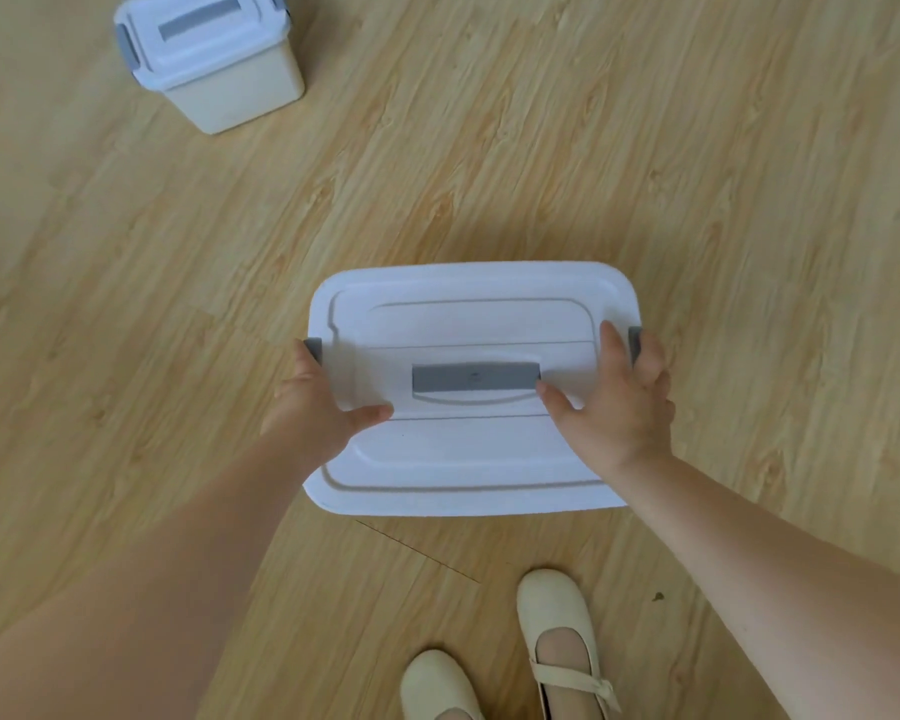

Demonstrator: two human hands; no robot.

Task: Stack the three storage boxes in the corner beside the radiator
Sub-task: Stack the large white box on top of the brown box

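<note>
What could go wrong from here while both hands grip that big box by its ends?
1. The left hand and right hand sit at the large box lid's edges by the grey latches; an unfastened latch could let the lid lift off.
2. The box hides the floor ahead of the shoes, so tripping is possible.
3. Only the small box is visible; no corner, radiator or third box.

This is looking like a room in a home. A light wood floor is spreading all around. White plastic boxes with lids are sitting on it, and someone is standing there in soft cream shoes.
</note>
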